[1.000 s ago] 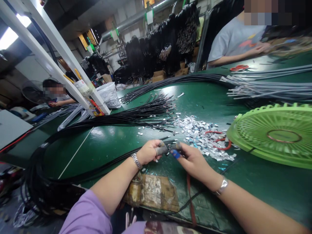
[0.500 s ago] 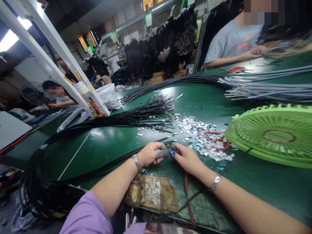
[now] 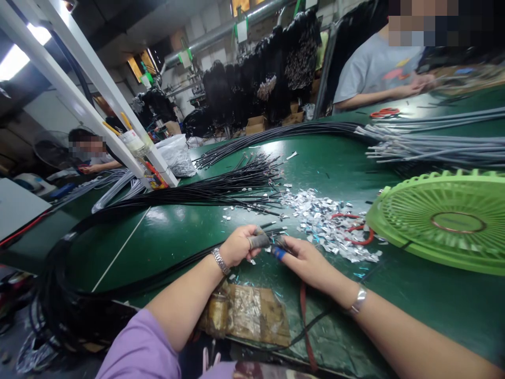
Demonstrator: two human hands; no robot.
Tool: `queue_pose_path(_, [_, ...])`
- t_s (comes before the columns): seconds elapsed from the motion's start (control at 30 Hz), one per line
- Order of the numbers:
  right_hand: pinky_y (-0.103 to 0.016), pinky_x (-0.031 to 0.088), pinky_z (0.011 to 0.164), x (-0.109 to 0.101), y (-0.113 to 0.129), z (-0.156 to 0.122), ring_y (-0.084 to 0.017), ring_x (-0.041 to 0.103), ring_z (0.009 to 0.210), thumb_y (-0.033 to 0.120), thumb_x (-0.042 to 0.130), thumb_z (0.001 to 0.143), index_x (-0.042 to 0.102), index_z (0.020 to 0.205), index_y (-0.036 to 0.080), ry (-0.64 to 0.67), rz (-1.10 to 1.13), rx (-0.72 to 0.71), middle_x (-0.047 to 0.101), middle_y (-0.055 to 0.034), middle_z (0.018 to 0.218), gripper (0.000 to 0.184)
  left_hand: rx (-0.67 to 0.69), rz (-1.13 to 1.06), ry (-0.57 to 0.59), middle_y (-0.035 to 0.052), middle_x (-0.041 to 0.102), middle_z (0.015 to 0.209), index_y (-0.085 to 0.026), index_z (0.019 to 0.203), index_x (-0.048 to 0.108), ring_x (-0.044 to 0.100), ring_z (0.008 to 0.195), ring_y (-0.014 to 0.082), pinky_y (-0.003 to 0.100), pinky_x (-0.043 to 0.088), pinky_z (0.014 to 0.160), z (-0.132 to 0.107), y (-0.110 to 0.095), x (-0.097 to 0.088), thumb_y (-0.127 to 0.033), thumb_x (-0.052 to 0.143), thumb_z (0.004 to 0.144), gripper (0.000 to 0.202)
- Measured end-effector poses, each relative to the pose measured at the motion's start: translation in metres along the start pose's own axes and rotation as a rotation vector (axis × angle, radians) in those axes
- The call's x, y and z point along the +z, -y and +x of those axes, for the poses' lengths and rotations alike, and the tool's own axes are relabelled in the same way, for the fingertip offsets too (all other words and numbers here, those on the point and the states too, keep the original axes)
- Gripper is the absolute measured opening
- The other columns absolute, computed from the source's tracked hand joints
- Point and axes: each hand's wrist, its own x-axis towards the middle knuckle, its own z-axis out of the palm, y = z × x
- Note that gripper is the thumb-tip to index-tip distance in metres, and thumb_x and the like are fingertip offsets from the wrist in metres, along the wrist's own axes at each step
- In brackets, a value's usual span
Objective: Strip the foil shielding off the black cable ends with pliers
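My left hand (image 3: 239, 245) is closed in a pinch on the end of a black cable (image 3: 158, 273) that runs left along the green table (image 3: 177, 231). Grey tape covers its thumb tip. My right hand (image 3: 305, 260) meets it from the right, fingers pinched on the same cable end, with a blue wrap on one fingertip. A heap of silver foil scraps (image 3: 327, 223) lies just beyond the right hand, with red-handled scissors (image 3: 355, 229) half buried in it. A bundle of black cables (image 3: 221, 189) fans out behind my hands.
A lime-green fan grille (image 3: 445, 218) lies at the right. Grey cables (image 3: 434, 147) stretch across the far right, with another red scissors (image 3: 384, 112) beyond. A person in a grey shirt (image 3: 374, 68) works opposite; another sits far left (image 3: 92, 152). Taped cardboard (image 3: 248, 310) pads the near edge.
Both hands stay together on the cable end with small finger shifts. The right fingertip with the blue wrap shows again after being tucked in half a second ago.
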Motion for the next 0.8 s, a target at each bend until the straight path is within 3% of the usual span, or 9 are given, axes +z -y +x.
queue_pose_path(0.2, [-0.028,0.041,0.051,0.004,-0.003,0.000,-0.015,0.047,0.052,0.047,0.053,0.080,0.056,0.073,0.021,-0.073,0.105,0.090,0.056,0.0012,0.058,0.027,0.048,-0.012,-0.004,-0.0084,0.041,0.038,-0.017,0.066,0.046,0.029,0.031,0.0031,0.016,0.019,0.032,0.002,0.003,-0.001,-0.057,0.068,0.059,0.047])
queue_pose_path(0.3, [-0.030,0.046,0.061,0.003,-0.005,0.001,-0.018,0.055,0.064,0.042,0.058,0.076,0.058,0.077,0.021,-0.096,0.074,0.010,0.063,-0.0020,0.070,0.021,0.022,0.009,0.009,-0.0085,0.041,0.039,-0.016,0.066,0.047,0.029,0.031,0.0031,0.016,0.019,0.033,0.002,0.003,-0.001,-0.053,0.068,0.062,0.042])
queue_pose_path(0.43, [-0.030,0.044,0.061,-0.004,-0.005,-0.002,-0.018,0.054,0.064,0.022,0.051,0.075,0.059,0.075,0.022,-0.123,-0.153,-0.160,0.062,-0.0021,0.069,0.008,-0.079,-0.032,0.093,-0.0088,0.040,0.038,-0.016,0.066,0.048,0.026,0.030,0.0024,0.016,0.015,0.033,0.002,0.002,-0.003,-0.049,0.069,0.062,0.039])
queue_pose_path(0.53, [-0.030,0.043,0.061,-0.009,-0.001,-0.005,-0.018,0.053,0.066,0.012,0.047,0.070,0.059,0.073,0.023,-0.107,-0.242,-0.305,0.060,-0.0031,0.071,0.016,-0.147,-0.090,0.193,-0.0096,0.037,0.035,-0.017,0.065,0.046,0.023,0.029,0.0022,0.017,0.011,0.033,0.001,0.002,-0.006,-0.049,0.070,0.060,0.040])
queue_pose_path(0.6, [-0.030,0.044,0.062,-0.011,0.002,-0.006,-0.019,0.054,0.068,0.014,0.048,0.071,0.059,0.073,0.023,-0.090,-0.197,-0.327,0.061,-0.0036,0.072,0.015,-0.149,-0.110,0.223,-0.0094,0.038,0.035,-0.017,0.066,0.046,0.023,0.029,0.0022,0.017,0.011,0.034,0.001,0.002,-0.007,-0.049,0.071,0.059,0.041])
queue_pose_path(0.7, [-0.029,0.041,0.055,-0.008,0.005,-0.005,-0.016,0.050,0.057,0.029,0.054,0.078,0.059,0.072,0.022,-0.047,0.024,-0.165,0.056,-0.0012,0.062,0.011,-0.097,-0.122,0.208,-0.0085,0.040,0.036,-0.016,0.066,0.047,0.024,0.029,0.0020,0.017,0.010,0.034,0.001,0.002,-0.007,-0.050,0.072,0.057,0.043])
queue_pose_path(0.8, [-0.024,0.029,0.042,-0.001,0.004,-0.002,-0.011,0.036,0.043,0.052,0.053,0.080,0.056,0.068,0.020,-0.030,0.357,0.124,0.045,0.0032,0.049,0.034,-0.059,-0.138,0.183,-0.0089,0.040,0.036,-0.017,0.066,0.046,0.024,0.030,0.0021,0.017,0.010,0.033,0.002,0.003,-0.008,-0.052,0.072,0.055,0.045])
